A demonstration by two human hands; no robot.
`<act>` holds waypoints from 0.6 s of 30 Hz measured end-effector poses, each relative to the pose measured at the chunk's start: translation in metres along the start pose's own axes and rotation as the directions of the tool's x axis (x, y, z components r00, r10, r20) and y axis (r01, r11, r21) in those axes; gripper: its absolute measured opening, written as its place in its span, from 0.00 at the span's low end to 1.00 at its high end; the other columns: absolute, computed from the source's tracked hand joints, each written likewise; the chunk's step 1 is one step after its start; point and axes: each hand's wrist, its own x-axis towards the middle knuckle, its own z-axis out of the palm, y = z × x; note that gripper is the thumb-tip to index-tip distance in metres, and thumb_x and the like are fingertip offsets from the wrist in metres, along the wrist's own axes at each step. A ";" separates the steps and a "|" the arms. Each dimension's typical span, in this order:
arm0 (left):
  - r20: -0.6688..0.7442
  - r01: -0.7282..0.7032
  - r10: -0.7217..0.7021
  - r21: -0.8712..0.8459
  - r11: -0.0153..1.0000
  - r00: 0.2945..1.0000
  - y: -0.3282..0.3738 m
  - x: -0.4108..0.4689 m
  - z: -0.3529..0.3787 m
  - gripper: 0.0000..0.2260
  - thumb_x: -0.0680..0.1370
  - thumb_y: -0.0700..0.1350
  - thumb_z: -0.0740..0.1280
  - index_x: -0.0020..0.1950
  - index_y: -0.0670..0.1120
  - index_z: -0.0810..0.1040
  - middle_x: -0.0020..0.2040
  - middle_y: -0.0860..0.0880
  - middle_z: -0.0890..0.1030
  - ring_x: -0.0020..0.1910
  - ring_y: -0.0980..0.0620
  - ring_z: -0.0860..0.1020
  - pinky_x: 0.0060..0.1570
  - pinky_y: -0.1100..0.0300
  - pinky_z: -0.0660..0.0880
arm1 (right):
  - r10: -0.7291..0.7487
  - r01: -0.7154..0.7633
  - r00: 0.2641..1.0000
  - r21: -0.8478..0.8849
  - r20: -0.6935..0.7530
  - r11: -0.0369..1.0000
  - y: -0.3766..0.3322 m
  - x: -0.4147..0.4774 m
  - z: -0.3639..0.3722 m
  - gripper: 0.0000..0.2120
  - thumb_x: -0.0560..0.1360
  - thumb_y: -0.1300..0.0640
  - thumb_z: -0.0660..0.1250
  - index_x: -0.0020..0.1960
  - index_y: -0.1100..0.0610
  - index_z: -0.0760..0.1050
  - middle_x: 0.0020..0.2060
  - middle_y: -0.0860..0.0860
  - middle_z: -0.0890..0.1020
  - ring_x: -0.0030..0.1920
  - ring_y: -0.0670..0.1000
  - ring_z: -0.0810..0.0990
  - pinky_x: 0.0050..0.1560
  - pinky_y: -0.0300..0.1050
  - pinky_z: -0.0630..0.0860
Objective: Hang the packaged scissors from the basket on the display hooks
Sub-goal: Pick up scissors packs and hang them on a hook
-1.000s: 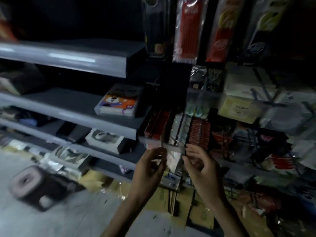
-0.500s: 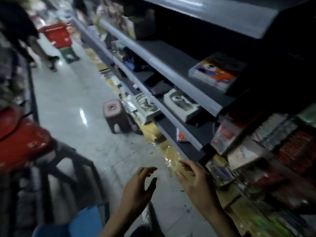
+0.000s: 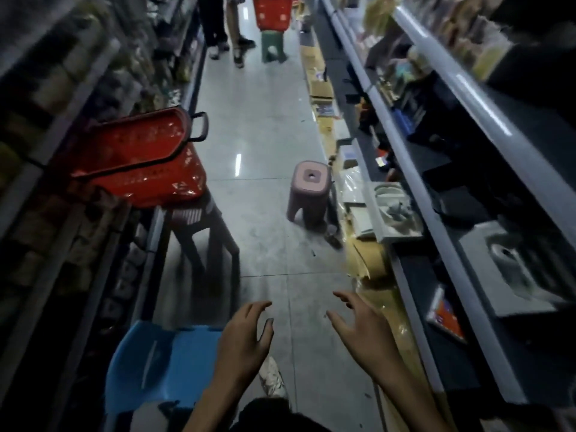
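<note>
Left hand (image 3: 246,335) and right hand (image 3: 361,332): both empty, fingers spread and loosely curved, held apart over grey tiled floor (image 3: 265,135). Blue plastic chair (image 3: 156,360) just left of the left wrist; 1 pale shoe (image 3: 272,381) below the hands. Aisle dim, shelving (image 3: 436,188) along both sides. Red basket (image 3: 140,163) sits tilted on a dark stool (image 3: 202,226), left side, well apart from the hands; packaged scissors inside it cannot be made out. Pink stool (image 3: 310,188) by the right shelf base. Far end: second red basket (image 3: 273,10) on a green stool (image 3: 272,46), legs of 2 people (image 3: 224,26) beside it.
</note>
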 end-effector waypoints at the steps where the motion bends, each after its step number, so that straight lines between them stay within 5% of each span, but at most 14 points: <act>1: -0.021 0.022 -0.022 -0.001 1.000 1.000 -0.007 0.013 -0.010 0.16 0.81 0.48 0.70 0.69 0.53 0.79 0.64 0.56 0.80 0.60 0.54 0.80 0.55 0.54 0.79 | -0.020 0.021 0.999 -0.020 0.030 1.000 -0.013 0.018 0.007 0.19 0.79 0.45 0.70 0.69 0.42 0.74 0.64 0.39 0.78 0.64 0.43 0.77 0.62 0.43 0.76; 6: -0.108 0.098 -0.094 0.033 0.995 0.990 -0.048 0.073 -0.053 0.16 0.82 0.49 0.68 0.69 0.51 0.79 0.63 0.53 0.80 0.59 0.52 0.81 0.57 0.54 0.79 | -0.136 0.153 0.977 -0.100 0.163 0.983 -0.073 0.099 0.039 0.20 0.79 0.45 0.70 0.69 0.45 0.75 0.62 0.43 0.79 0.63 0.46 0.78 0.63 0.48 0.77; 18: -0.170 0.330 -0.324 0.004 0.944 0.931 -0.105 0.202 -0.098 0.16 0.83 0.49 0.66 0.70 0.52 0.78 0.65 0.53 0.79 0.61 0.51 0.79 0.60 0.54 0.77 | -0.266 0.312 0.883 -0.058 0.387 0.948 -0.163 0.281 0.095 0.18 0.79 0.48 0.71 0.67 0.46 0.77 0.61 0.42 0.80 0.60 0.44 0.79 0.58 0.40 0.75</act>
